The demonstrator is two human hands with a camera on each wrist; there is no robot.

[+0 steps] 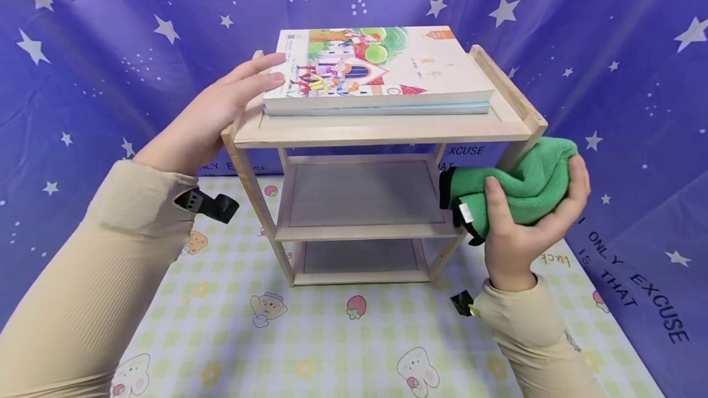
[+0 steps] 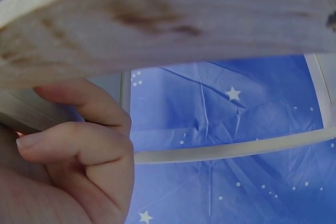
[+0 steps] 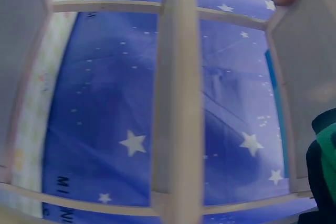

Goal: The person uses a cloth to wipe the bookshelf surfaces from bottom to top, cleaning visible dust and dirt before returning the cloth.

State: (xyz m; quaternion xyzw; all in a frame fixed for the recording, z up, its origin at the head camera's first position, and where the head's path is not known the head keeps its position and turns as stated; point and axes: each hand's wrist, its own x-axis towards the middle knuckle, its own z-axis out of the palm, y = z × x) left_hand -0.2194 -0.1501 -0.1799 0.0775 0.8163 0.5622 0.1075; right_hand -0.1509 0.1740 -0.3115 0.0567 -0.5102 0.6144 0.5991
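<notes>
A three-tier wooden shelf (image 1: 381, 131) stands on the patterned cloth. My left hand (image 1: 235, 94) grips its top left side rail; two fingertips reach over to the edge of a stack of books (image 1: 442, 69) on the top board. Seen from the left wrist, curled fingers (image 2: 79, 142) lie beneath the rail (image 2: 210, 19). A folded green cloth (image 1: 533, 183) with black trim and a white tag is held in my right hand (image 1: 520, 241), close against the shelf's upper right leg. Only the edge of this cloth (image 3: 323, 150) enters the right wrist view.
The middle board (image 1: 365, 192) and bottom board (image 1: 362, 257) of the shelf sit below the books. Under the shelf spreads a checked tablecloth (image 1: 310, 343) with cartoon prints. A blue star-printed curtain (image 1: 99, 35) hangs behind and along both sides.
</notes>
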